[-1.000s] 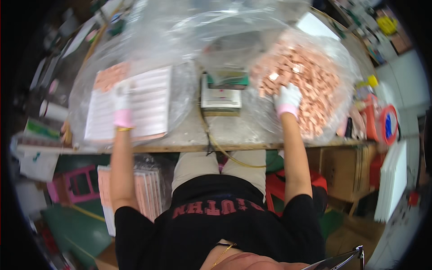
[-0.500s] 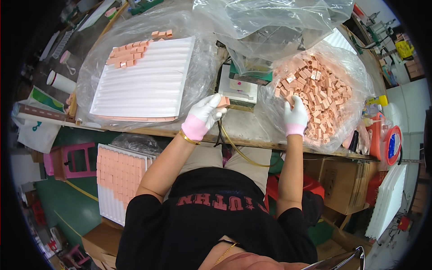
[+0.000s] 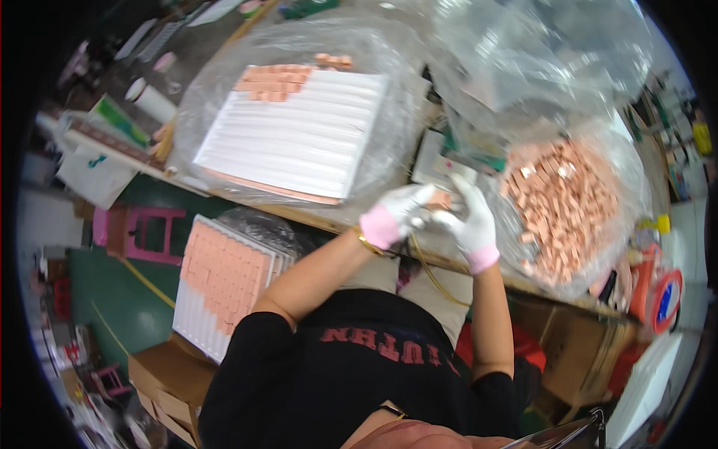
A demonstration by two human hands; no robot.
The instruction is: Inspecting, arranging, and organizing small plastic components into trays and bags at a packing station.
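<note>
Fingers right up front: the left hand has them pinched on a small pink block near the front edge, and the right hand curves its own around it, though whether those grip I cannot tell. Biggest of all, the surface; on it, clear plastic sheeting lies under a white ridged board. Over to the right, a loose heap of blocks, plastic around it too. On the board's far-left corner, neat pink rows. Down now to that single piece between the hands: light and stiff by the look of it, probably a touch slippery against gloves, hardly fragile. Best hold, I'd judge, two opposite flat sides, thumb against forefinger.
</note>
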